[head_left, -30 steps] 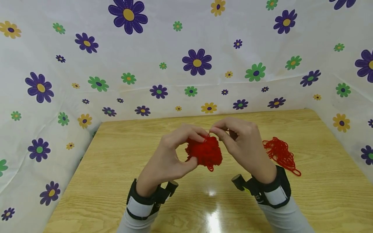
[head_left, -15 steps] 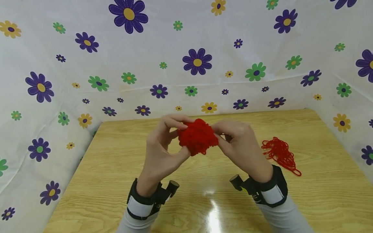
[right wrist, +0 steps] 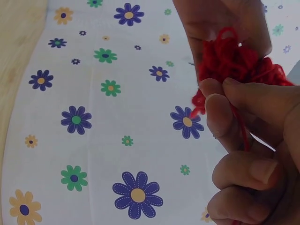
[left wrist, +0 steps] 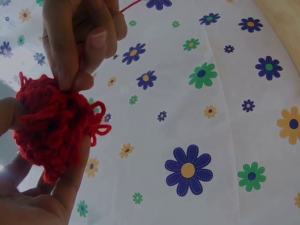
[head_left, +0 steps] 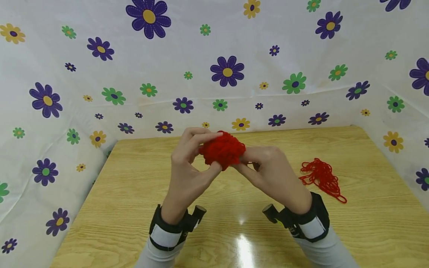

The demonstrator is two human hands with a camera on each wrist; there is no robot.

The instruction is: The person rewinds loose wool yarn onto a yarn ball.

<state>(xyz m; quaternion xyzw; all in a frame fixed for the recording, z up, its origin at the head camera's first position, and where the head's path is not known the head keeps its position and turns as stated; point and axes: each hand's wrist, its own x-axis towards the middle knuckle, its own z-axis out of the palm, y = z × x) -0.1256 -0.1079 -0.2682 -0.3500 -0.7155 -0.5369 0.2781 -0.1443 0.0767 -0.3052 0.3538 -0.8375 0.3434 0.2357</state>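
Gripped by the left hand (head_left: 189, 173), thumb on its near side and fingers on its far side, a ruffled ball of red yarn (head_left: 223, 149) is held up above a wooden table (head_left: 134, 208). Thumb and forefinger of the right hand (head_left: 273, 173) pinch a thin strand (right wrist: 242, 129) against the ball's right side; it runs back through the curled fingers. Whether they also catch the ball's loops is hard to tell. Farther right, a loose red yarn tangle (head_left: 323, 178) lies on the table. Behind hangs white cloth (head_left: 187, 44) printed with flowers.
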